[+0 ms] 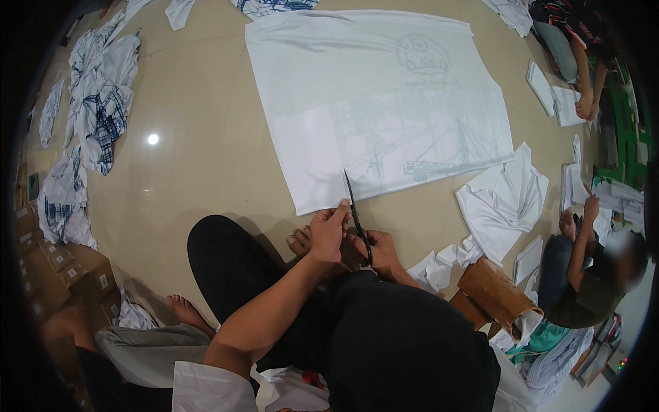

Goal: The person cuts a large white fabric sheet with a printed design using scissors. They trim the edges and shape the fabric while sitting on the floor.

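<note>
A large white cloth (302,75) lies spread on the floor in front of me, with a faint bluish drawing showing on its right half. My left hand (328,230) pinches the cloth's near edge between thumb and fingers. Just to its right, my right hand (381,253) grips the handles of black scissors (356,216). Their blades point away from me and reach over the near edge of the cloth. How far the blades are parted is hard to see. Part of the right hand's grip is hidden behind the handles.
Crumpled white cloth (504,196) lies right of the sheet, near a brown roll (491,295). Blue-patterned fabric (106,117) is heaped at the left, with cardboard boxes (62,264) below. Two people sit at the right by folded white stacks (568,106); another person's foot (190,312) is at lower left.
</note>
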Demonstrator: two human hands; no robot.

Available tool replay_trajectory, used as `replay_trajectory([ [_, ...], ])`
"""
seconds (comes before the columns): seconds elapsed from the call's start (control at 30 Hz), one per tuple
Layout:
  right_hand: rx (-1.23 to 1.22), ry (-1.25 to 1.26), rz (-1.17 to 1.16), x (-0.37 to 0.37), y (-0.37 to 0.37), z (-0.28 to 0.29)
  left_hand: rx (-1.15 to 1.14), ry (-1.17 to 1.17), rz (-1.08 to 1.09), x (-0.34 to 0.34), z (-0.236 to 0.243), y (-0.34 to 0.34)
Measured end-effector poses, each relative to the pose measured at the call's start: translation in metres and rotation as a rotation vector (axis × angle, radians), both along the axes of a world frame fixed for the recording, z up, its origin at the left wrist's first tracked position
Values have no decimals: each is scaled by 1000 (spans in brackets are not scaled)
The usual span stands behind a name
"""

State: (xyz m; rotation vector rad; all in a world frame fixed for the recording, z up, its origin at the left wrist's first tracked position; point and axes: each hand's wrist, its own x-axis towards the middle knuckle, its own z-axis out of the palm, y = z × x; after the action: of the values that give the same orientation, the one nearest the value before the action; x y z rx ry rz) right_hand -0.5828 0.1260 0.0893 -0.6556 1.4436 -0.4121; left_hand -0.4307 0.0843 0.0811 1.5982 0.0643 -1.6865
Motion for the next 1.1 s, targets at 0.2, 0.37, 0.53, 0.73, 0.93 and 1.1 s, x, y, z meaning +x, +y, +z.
replay_trajectory([
  [0.2,-1,-20,-22,0,0,2,-4,16,2,1,3,0],
  [0.37,-9,-71,-54,5,-12,7,33,-5,7,2,5,-1],
  [0.53,-29,-55,-23,5,-21,-1,24,17,39,1,8,-3],
  [0.73,-52,-38,-23,12,-31,4,4,60,30,4,11,-3],
  [0.93,-42,-72,-15,10,-31,1,14,6,-2,4,7,0],
  [1.1,-58,-64,-6,5,-27,-6,22,-32,-36,2,6,0],
])
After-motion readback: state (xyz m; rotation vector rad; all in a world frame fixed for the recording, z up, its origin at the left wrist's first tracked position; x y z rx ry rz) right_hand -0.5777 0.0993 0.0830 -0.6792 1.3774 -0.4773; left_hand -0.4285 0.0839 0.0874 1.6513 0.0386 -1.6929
